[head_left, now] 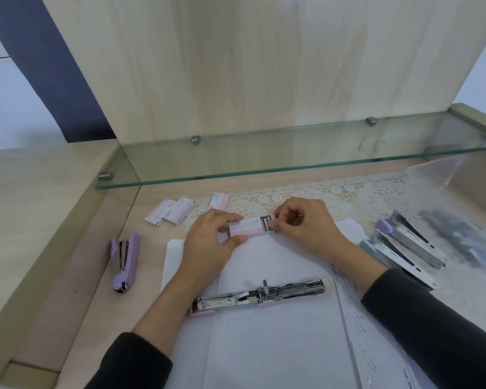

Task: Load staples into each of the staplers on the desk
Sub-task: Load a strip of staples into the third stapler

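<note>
My left hand [208, 242] grips the pink staple box [244, 228] over the white paper [278, 346] on the bench [96, 276], fingers [223, 220] curled round it. My right hand [306, 226] pinches the staple tray [266, 221] showing at the box's 3 o'clock end. From the box, the open pink stapler [261, 294] lies at 6 o'clock, a lilac stapler [124, 262] at 8, and two open staplers [413, 241] at 3.
</note>
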Demonstrator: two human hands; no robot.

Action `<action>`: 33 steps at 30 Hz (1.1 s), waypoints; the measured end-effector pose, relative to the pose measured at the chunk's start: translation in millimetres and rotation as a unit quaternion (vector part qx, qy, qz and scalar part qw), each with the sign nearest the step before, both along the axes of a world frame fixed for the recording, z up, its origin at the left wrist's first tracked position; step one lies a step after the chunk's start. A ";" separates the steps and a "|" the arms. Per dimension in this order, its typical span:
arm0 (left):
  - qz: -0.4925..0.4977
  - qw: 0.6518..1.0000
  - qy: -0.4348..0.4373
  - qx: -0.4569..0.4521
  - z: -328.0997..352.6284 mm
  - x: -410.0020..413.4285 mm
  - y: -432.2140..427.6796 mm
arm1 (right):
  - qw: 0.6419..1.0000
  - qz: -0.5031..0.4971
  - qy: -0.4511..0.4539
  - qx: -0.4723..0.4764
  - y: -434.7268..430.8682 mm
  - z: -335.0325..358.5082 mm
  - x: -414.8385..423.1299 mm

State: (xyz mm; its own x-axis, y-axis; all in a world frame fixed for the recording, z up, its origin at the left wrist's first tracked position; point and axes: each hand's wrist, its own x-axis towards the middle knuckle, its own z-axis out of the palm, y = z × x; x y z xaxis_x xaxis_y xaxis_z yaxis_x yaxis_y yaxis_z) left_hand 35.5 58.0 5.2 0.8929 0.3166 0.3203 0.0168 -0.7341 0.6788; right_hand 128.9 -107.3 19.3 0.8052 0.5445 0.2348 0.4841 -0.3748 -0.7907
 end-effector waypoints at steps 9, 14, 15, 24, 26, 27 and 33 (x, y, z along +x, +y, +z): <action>0.000 1.000 -0.002 -0.009 0.7 0.3 0.6 | 1.000 -0.002 0.008 0.000 -0.3 -4.7 5.7; -0.001 1.000 -0.003 -0.009 1.3 0.3 0.7 | 1.000 -0.016 -0.006 -0.007 0.9 -2.9 3.7; -0.002 1.000 -0.004 -0.010 1.4 0.5 0.6 | 1.000 -0.021 -0.002 -0.006 1.8 -2.7 3.1; -0.007 1.000 -0.003 -0.002 0.7 0.5 1.9 | 0.995 -0.048 0.080 0.030 6.8 -6.7 5.8; -0.005 1.000 -0.002 0.001 0.4 0.8 2.1 | 0.994 -0.049 0.096 0.037 5.9 -6.6 6.2; -0.005 1.000 -0.001 0.002 0.5 1.0 1.9 | 0.994 -0.048 0.094 0.036 5.7 -6.1 6.1; -0.005 1.000 0.001 0.014 0.4 1.4 2.4 | 0.995 -0.056 0.077 0.028 7.5 -0.4 -0.2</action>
